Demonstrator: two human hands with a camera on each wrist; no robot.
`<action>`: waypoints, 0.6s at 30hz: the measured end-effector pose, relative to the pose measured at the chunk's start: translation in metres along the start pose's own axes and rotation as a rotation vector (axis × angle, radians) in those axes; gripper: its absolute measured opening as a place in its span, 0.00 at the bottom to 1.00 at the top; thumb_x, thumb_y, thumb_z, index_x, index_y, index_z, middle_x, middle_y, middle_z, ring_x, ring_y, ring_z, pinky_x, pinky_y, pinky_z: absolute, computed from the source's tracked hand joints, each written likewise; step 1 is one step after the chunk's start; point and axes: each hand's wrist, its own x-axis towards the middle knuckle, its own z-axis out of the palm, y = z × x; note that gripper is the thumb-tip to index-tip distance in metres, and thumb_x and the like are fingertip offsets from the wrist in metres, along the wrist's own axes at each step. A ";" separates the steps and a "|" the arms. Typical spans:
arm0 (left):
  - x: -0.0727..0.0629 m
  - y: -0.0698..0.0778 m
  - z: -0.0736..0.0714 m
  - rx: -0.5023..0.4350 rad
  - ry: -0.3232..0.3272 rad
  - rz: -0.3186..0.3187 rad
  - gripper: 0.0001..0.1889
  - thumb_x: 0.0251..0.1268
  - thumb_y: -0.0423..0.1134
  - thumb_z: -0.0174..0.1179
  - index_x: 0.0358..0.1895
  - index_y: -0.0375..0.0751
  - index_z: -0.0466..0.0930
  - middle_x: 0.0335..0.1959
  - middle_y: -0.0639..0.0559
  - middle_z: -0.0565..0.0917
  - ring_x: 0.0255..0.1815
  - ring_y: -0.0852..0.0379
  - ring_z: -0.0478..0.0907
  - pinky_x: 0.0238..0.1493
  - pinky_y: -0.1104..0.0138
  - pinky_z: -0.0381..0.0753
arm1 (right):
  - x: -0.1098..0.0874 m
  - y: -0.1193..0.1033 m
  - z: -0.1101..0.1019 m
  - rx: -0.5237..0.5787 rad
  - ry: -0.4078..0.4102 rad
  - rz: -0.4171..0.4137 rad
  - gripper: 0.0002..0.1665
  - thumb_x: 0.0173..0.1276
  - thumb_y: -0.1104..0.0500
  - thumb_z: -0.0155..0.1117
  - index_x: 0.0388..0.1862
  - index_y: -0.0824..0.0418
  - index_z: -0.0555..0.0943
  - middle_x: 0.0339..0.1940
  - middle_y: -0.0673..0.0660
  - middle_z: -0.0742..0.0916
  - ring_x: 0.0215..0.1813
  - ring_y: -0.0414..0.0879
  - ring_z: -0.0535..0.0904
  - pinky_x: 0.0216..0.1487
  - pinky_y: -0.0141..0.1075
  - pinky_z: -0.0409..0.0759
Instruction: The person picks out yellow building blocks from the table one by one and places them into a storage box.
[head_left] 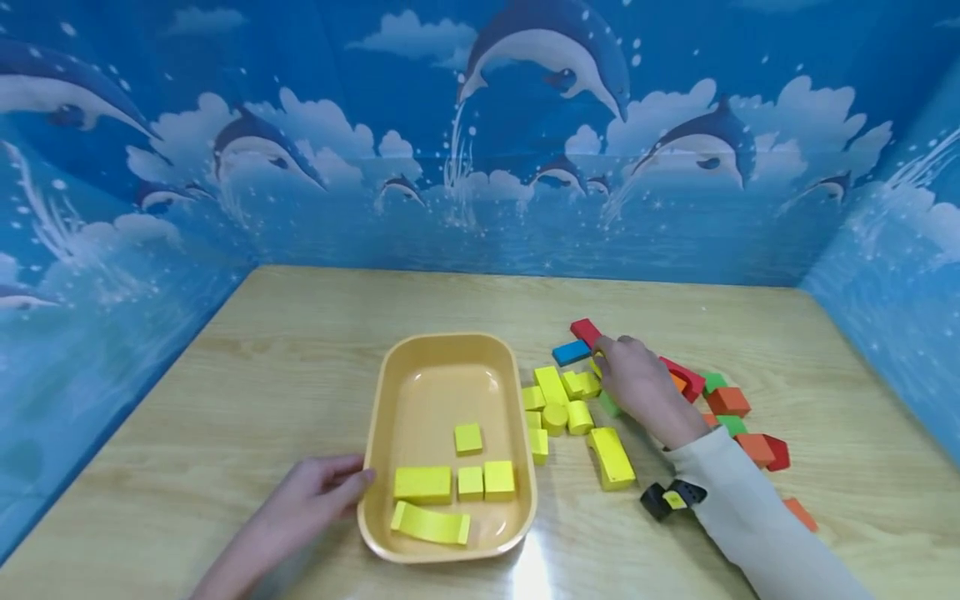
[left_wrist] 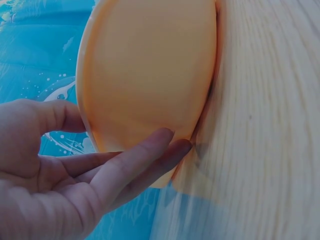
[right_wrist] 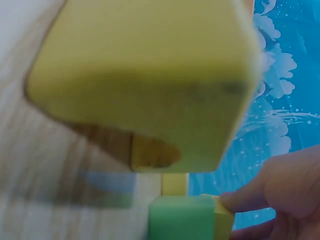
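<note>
Blocks of several colours lie to the right of a light orange plastic tray [head_left: 381, 400]. My left hand [head_left: 311, 500] holds the tray's left wall, the thumb at the rim and the fingers [left_wrist: 150, 145] against the outside. Inside the tray are several yellow blocks, among them a long block [head_left: 422, 485] and a curved one [head_left: 431, 524]. My right hand [head_left: 645, 387] is down among the loose blocks, its fingertips pinching a yellow block [head_left: 597, 364]. In the right wrist view that hand's thumb [right_wrist: 250, 196] presses the yellow block, partly hidden behind a green block [right_wrist: 181, 217].
More yellow blocks [head_left: 551, 386] lie along the tray's right side, with a yellow arch block [head_left: 613, 458] nearer me. Blue [head_left: 572, 352] and red [head_left: 585, 332] blocks sit beyond the right hand. Orange [head_left: 728, 402], green and red blocks spread right, partly under the forearm. Dolphin-print curtains surround the table.
</note>
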 end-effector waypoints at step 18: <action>-0.001 -0.002 0.002 -0.023 0.014 -0.001 0.22 0.71 0.33 0.52 0.58 0.15 0.69 0.54 0.26 0.77 0.51 0.43 0.81 0.45 0.62 0.86 | -0.019 -0.069 0.001 0.172 0.247 -0.643 0.14 0.65 0.69 0.64 0.50 0.65 0.81 0.45 0.59 0.83 0.46 0.50 0.81 0.45 0.39 0.85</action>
